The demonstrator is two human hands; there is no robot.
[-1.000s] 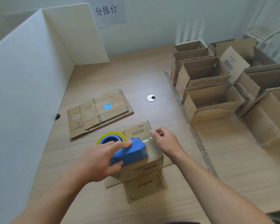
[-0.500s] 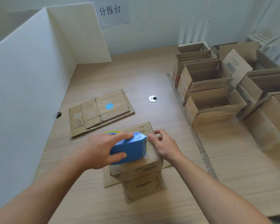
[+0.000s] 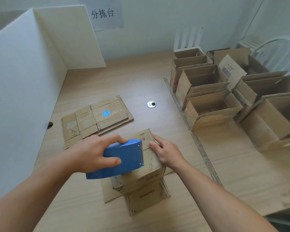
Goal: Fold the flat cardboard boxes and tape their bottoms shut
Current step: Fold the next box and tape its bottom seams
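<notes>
A small folded cardboard box (image 3: 146, 171) stands bottom-up on the wooden table (image 3: 129, 84), its lower flaps spread flat around it. My left hand (image 3: 90, 154) grips a blue tape dispenser (image 3: 122, 158) lying across the box's upturned bottom, toothed edge pointing right. My right hand (image 3: 167, 153) presses flat on the right part of that bottom, fingers by the seam. A stack of flat cardboard boxes (image 3: 97, 118) lies behind on the left.
Several folded open boxes (image 3: 208, 104) crowd the right side of the table beyond a metal strip (image 3: 186, 121). A white partition (image 3: 23, 84) walls the left side. A round metal grommet (image 3: 151, 104) sits mid-table.
My left hand has drawn the dispenser back toward me and tipped it flatter, hiding the yellow roll. My right hand went from pinching the tape end to pressing on the box.
</notes>
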